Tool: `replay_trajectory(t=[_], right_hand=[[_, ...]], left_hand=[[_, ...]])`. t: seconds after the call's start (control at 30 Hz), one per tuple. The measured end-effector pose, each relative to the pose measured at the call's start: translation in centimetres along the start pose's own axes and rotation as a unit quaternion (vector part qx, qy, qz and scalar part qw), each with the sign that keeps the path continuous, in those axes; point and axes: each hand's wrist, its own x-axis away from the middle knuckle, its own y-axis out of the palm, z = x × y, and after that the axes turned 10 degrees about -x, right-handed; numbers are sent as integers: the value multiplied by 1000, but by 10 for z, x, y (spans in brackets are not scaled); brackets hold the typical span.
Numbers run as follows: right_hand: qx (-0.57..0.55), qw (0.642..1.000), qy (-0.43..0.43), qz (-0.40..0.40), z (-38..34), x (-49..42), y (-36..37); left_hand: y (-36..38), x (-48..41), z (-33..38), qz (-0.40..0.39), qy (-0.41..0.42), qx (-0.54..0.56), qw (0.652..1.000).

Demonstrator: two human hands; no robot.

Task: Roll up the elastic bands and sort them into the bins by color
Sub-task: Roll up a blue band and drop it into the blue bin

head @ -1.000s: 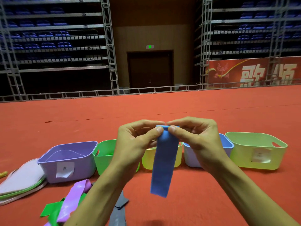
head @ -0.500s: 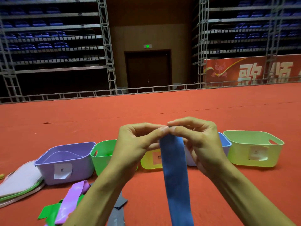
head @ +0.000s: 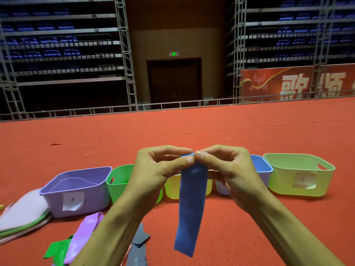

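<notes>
Five bins stood in a row on the red floor [head: 192, 127]: a purple bin [head: 80, 189], a green bin [head: 119, 184], a yellow bin [head: 172, 189], a blue bin [head: 260, 163] and a pale green bin [head: 299, 175]. In front of them the left hand [head: 153, 169] and the right hand [head: 232, 169] each pinched the top edge of the blue band [head: 192, 204] between thumb and fingers [head: 201, 156]. Only a small first fold showed there, and the rest hung straight down, unrolled. This band's roll looked barely begun, and its drop into the blue bin was not yet done. A purple band [head: 84, 233], a green band [head: 57, 250] and a grey band [head: 140, 240] lay loose on the floor near the left forearm, so at least these remained. What the bins held could not be made out. Beyond the carpet rose metal-framed tiers of blue seats [head: 57, 39], a dark door [head: 174, 83] under a green exit sign [head: 173, 53], and a red banner [head: 288, 83].
</notes>
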Motion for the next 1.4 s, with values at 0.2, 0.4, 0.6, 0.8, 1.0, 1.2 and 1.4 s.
replay_trajectory(t=[0.2,0.4,0.6,0.8,1.0,1.2,1.4], right_hand=[[-40,999,-22,-1,1,1,4],[-56,998,2,20,1,1,-2],[-48,999,-14,11,4,2,-5],[-11,1000,4,-18,2,6,-10],[-19,996,-72,50,13,4,-4],[-41,995,-88,39,12,0,-6],[-61,994,-83,34,18,-5,-7]], left_hand=[[-1,1,-1,-28,-29,48,998],[4,2,-1,-40,-32,15,999],[6,0,-3,-3,-9,-9,1000],[5,-1,-7,16,16,-49,999],[7,-2,-8,24,22,-39,999],[6,-2,-6,-1,1,-23,1000],[5,-3,-11,-10,-12,-26,1000]])
